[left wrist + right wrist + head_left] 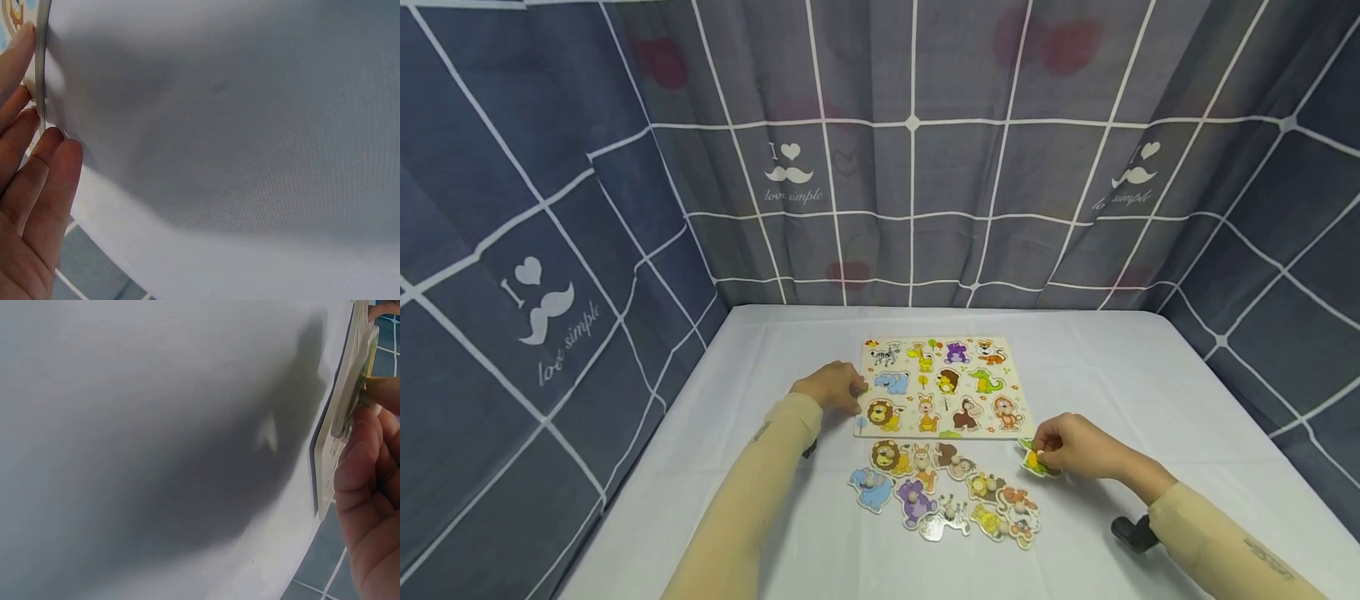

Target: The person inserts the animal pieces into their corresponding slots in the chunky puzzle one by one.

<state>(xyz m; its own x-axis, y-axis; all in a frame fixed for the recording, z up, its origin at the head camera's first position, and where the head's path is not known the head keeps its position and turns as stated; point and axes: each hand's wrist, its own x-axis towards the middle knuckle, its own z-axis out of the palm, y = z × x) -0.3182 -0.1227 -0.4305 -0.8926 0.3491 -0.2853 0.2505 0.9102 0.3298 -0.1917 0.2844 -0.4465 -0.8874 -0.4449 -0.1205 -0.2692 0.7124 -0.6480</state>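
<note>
A wooden puzzle board (940, 392) with printed animal pictures lies flat on the white table. At its left edge rests my left hand (837, 387); in the left wrist view, the fairly straight fingers (62, 169) touch the board's rim. My right hand (1078, 446) pinches a green and yellow crocodile puzzle piece (1033, 461) just off the board's near right corner. Seen edge-on in the right wrist view, the crocodile piece (353, 387) is held between thumb and fingers, tilted up. Part of it is hidden by the hand.
Several loose knobbed animal pieces lie in front of the board, among them a lion (889, 457), a blue elephant (872, 490), a purple animal (916, 505) and a zebra (946, 521). Grey checked curtains (865, 167) enclose the table (790, 333) on three sides.
</note>
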